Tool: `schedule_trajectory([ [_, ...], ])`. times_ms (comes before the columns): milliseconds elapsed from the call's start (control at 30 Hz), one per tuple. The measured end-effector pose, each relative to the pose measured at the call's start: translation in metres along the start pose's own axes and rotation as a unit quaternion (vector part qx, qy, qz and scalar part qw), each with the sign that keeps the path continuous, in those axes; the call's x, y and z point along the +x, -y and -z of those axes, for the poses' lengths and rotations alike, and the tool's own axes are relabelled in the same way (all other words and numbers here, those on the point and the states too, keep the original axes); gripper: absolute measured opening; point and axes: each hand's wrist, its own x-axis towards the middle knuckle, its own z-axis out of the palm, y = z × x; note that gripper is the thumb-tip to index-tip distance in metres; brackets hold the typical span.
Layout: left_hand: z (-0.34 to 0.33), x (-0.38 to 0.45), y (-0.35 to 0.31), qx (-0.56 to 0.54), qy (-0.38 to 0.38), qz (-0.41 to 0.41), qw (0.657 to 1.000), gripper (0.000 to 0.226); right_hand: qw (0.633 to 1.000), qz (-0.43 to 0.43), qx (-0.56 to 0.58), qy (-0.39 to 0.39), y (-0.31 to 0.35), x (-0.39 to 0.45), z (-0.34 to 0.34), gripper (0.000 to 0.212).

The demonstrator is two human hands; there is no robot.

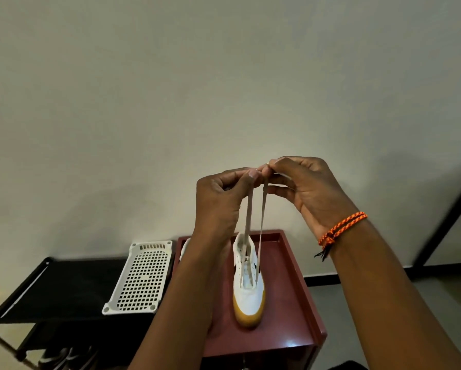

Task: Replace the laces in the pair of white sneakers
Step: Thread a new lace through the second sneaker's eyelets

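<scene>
You see white sneaker with gum-tan toe sole and black side mark; lace off-white. Surface maroon red. Basket white, square-hole grid. Bracelet orange-and-black braid. Rack black. Wall pale grey.

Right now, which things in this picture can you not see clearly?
- Second sneaker, head view: mostly hidden behind the left forearm.
- Lace tips: covered by the left hand and right hand.
- Shoes under the black rack: dark, blurred, cut by the bottom edge.

sneaker on cabinet — basket left.
</scene>
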Motion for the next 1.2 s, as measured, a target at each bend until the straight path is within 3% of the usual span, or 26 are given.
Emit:
schedule_trajectory([
  [267,-0.011,0.002,-0.038,0.023,-0.019,-0.019,0.999,0.017,0.998,0.041,0.017,-0.049,0.026,-0.001,-0.002,0.026],
  [467,-0.012,-0.003,-0.029,0.022,-0.038,-0.012,0.999,0.02,0.998,0.032,0.015,-0.052,0.011,-0.006,0.003,0.026],
  [633,-0.002,-0.002,0.03,0.043,-0.052,0.03,0.997,0.017,0.998,0.001,0.017,-0.059,-0.041,-0.004,0.015,0.028],
  [767,0.011,-0.007,0.096,0.061,-0.062,0.088,0.992,0.017,0.995,-0.072,0.01,-0.074,-0.108,-0.005,0.025,0.028],
  [867,0.024,-0.013,0.156,0.091,-0.062,0.148,0.983,0.015,0.983,-0.146,-0.067,-0.093,-0.171,-0.006,0.033,0.026],
  [1033,0.051,-0.032,0.26,0.257,-0.004,0.251,0.933,0.011,0.943,-0.223,-0.234,-0.075,-0.279,-0.015,0.037,0.027],
  [1200,0.061,-0.055,0.327,0.437,0.043,0.234,0.868,0.044,0.908,-0.221,-0.35,-0.063,-0.354,-0.021,0.029,0.021],
])
